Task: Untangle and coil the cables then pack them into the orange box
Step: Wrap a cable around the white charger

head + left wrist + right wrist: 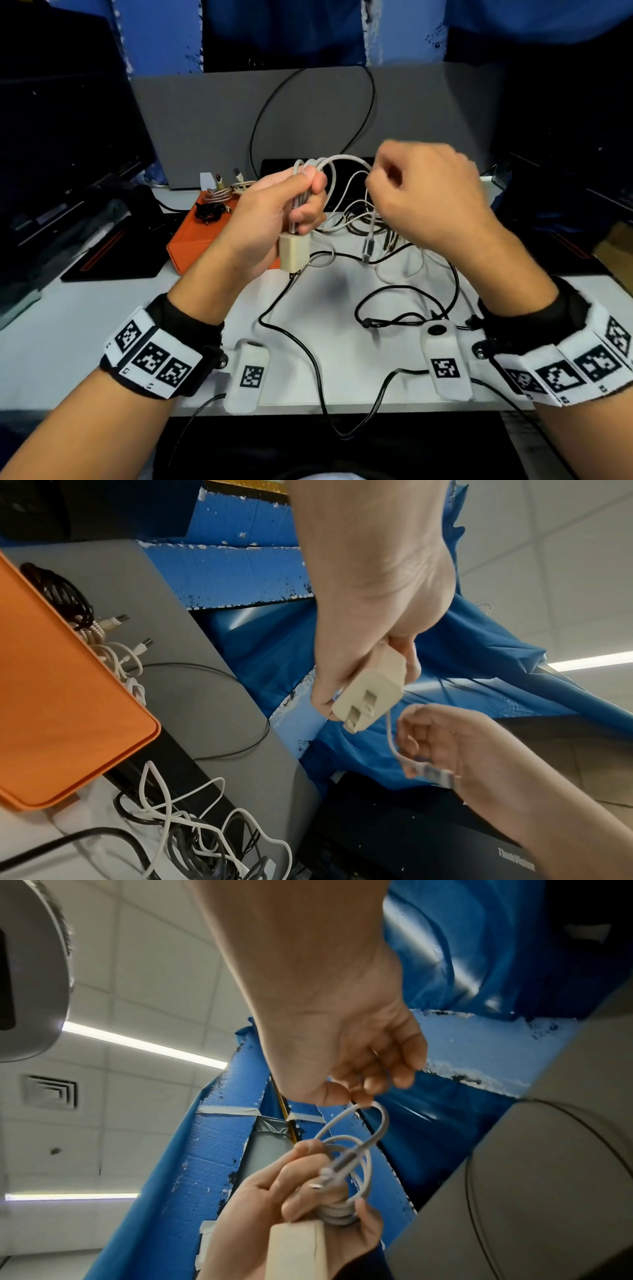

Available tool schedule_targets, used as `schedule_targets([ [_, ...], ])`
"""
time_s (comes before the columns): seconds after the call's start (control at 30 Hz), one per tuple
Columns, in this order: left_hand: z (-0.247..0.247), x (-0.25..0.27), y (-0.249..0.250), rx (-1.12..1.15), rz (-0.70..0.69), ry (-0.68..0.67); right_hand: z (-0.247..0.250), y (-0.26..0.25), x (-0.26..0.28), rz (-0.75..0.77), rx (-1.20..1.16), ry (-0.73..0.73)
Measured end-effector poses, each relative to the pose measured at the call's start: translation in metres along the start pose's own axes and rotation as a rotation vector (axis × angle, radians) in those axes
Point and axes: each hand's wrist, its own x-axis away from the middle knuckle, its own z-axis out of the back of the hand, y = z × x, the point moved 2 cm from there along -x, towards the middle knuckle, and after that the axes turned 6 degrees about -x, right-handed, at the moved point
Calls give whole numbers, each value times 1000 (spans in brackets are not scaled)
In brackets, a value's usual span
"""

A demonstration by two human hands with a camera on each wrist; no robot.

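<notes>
Head view: my left hand (270, 219) is wrapped tight around a bundle of grey-white cable (329, 168) loops, with the cream charger block (294, 251) hanging out the bottom of the fist, prongs down. My right hand (428, 198) is just right of it, thumb and fingertips pinching the free run of the same cable where it arcs off the top of the coil. Both hands are up off the desk.

Landmark is the orange box (202, 240): it sits on the white desk (68, 342) just left of my left hand, partly behind it. Already lying on it are a small black coil (209, 211), a braided cable (219, 194) and a white one (241, 183), at its far end. Right of the box, under my hands, a loose tangle of white and dark cables (359, 219) lies on the desk. A black cable (308, 359) snakes from there toward me. Behind the box stands a grey panel (205, 113).

Right wrist view: the cable's metal-tipped plug (337, 1171) lies against my left fingers (301, 1167), loops stacked above the charger.
</notes>
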Motion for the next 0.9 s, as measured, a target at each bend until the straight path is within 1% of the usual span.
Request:
schedule_targets([
  [0.03, -2, 1, 1, 5, -3, -24, 4, -1, 0, 41, -47, 78],
  [0.07, -4, 2, 3, 26, -8, -53, 4, -1, 0, 93, -122, 113],
  [0.1, -6, 3, 4, 64, -12, -86, 0, -1, 1, 143, -211, 99],
  [0.17, -11, 6, 5, 180, -11, -176, -15, -2, 3, 173, -409, -40],
  [0.23, -16, 9, 4, 317, -2, -272, -30, -4, 7, 104, -659, -171],
  [0.27, -19, 9, 4, 385, 7, -312, -35, -6, 9, 64, -780, -194],
  [0.33, -20, 10, 3, 477, 22, -363, -39, -8, 7, 41, -901, -171],
  [0.4, -16, 10, 3, 462, 38, -365, -39, -10, 5, 41, -931, -146],
  [0.5, -9, 6, 4, 328, 87, -275, -35, -8, 3, 49, -902, -102],
  [0.57, -2, 5, 7, 194, 83, -197, -30, -5, 2, 67, -739, -66],
  [0.63, 3, 6, 11, -25, 52, -135, -23, -6, 3, 115, -527, -52],
  [0.7, 3, 7, 15, -228, 14, -110, -19, -11, 5, 144, -382, -80],
  [0.73, 2, 8, 16, -294, -6, -101, -18, -13, 6, 149, -355, -93],
  [0.77, 0, 9, 17, -327, -24, -88, -19, -14, 6, 155, -356, -91],
  [0.83, -4, 10, 18, -270, -42, -76, -20, -14, 7, 169, -449, -46],
  [0.9, -6, 9, 17, -151, -40, -83, -24, -12, 6, 177, -679, -19],
])
